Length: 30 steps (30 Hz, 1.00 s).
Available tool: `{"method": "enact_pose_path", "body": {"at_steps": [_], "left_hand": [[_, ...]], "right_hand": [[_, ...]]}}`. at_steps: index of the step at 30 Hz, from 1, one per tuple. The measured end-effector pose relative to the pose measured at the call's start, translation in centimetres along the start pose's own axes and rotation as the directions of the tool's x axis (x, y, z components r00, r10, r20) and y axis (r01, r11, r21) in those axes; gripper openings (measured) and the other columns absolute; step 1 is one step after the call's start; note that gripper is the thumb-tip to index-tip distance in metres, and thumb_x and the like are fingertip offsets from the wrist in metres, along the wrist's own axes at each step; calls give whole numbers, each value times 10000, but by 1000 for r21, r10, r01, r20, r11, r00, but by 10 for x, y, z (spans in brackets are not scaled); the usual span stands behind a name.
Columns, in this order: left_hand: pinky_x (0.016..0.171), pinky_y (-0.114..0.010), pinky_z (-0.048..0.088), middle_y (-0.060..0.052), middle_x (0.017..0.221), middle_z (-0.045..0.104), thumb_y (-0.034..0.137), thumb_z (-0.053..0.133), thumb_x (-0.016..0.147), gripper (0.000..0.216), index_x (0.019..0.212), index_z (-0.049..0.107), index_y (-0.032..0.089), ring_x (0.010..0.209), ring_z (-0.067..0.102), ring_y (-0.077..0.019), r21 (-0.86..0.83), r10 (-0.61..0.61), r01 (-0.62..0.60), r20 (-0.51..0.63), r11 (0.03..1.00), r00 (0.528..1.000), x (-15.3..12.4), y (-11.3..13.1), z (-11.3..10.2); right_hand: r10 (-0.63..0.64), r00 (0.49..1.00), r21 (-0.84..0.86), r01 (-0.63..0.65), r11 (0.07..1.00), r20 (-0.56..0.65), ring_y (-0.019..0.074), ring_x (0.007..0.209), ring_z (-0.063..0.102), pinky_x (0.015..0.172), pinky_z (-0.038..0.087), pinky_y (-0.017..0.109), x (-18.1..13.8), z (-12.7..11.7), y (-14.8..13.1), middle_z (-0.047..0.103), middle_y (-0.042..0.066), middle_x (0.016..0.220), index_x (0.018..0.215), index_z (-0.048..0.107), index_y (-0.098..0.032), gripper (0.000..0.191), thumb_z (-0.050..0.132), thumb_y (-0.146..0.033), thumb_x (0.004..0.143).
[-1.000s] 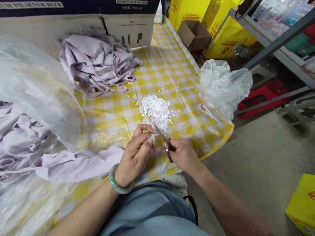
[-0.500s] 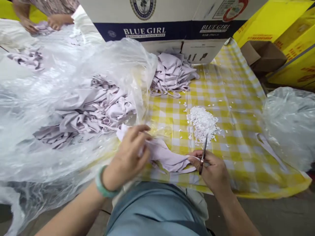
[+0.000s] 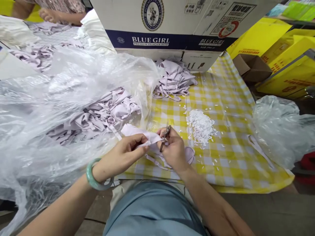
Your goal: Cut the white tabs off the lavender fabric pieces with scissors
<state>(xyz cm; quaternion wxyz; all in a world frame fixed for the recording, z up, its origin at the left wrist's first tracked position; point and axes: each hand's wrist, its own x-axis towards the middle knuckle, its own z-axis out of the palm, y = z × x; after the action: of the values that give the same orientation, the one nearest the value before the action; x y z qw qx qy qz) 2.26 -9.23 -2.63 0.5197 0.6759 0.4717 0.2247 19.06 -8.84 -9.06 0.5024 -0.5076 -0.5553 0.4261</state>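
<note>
A pale lilac fabric piece with straps stretches between my hands over the checked tablecloth. My left hand, a green bangle on its wrist, pinches an edge of it between thumb and fingers. In my right hand is a small pair of scissors, pointing away from me. Those fingers also meet the fabric's right end. More lilac cloth lies under the right hand, partly hidden by it. Just beyond, to the right, a heap of tiny white clippings covers part of the cloth.
Lilac pieces lie in a clear plastic sheet at left; another pile sits before a large carton. Beyond the left side, another person's hand shows. At right are a loose strap and plastic bag.
My right hand has moved left with the scissors, to the fabric near my left hand. My left fingers have closed on the cloth's edge. The view has shifted slightly.
</note>
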Motion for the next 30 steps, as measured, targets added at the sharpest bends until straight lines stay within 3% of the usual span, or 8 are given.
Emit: {"method": "enact_pose_path", "body": {"at_steps": [3,6,9,11,14,17,22,30], "left_hand": [[611,-242,403,-5,723,544,366,476,966,288,835,641,171,663,483,-133,-143,46,-39,50,989,998,1,1,4],[708,-278,429,-31,792,531,316,478,979,296,805,670,171,759,518,-157,-17,183,-186,-113,982,976,7,8,16],[878,-321,425,-76,955,556,256,503,971,273,781,681,173,1026,532,-214,108,342,-325,-244,939,907,19,15,30],[922,-331,422,-91,1045,579,253,500,979,273,793,684,176,1127,516,-232,12,352,-360,-250,933,902,30,16,38],[716,-282,451,-61,1025,557,295,503,986,274,803,669,177,845,555,-156,-307,223,-301,-265,903,938,47,10,50],[552,-256,366,-29,1015,494,317,520,979,278,779,645,169,622,418,-83,-475,115,-232,-263,849,958,60,3,62],[541,-261,356,-52,999,486,333,482,987,346,717,614,159,678,429,-116,-401,127,-175,-143,899,982,66,2,82],[677,-293,458,-80,1004,505,333,452,990,350,716,608,182,887,521,-197,-351,148,-144,-16,925,989,73,2,101]], "right_hand": [[24,999,104,-21,994,-26,163,788,619,734,510,272,5,-14,-9,634,5,809,785,532,-221,121,622,-197,708],[125,992,131,-120,984,-30,145,677,581,652,503,264,2,-16,-13,607,-6,730,760,558,-214,123,654,-274,713],[202,979,178,-194,965,-28,140,652,559,630,507,265,-6,-6,-8,592,-5,712,736,537,-218,203,664,-376,735],[233,972,234,-222,947,-20,145,688,572,661,521,273,-11,-2,-3,611,3,752,773,533,-220,216,650,-400,760],[270,961,255,-276,927,60,148,712,598,678,523,274,-16,-15,2,632,7,790,836,547,-211,240,675,-401,763],[242,966,85,-249,965,90,165,760,622,697,511,284,-20,-51,0,649,33,853,872,586,-193,287,708,-431,768],[76,989,-428,-14,904,129,173,697,541,699,433,307,-28,-110,-7,591,23,682,663,548,-199,385,727,-526,757],[92,970,-596,62,800,224,141,604,482,648,358,277,-34,-131,0,531,-13,580,579,473,-206,407,730,-470,749]]}}
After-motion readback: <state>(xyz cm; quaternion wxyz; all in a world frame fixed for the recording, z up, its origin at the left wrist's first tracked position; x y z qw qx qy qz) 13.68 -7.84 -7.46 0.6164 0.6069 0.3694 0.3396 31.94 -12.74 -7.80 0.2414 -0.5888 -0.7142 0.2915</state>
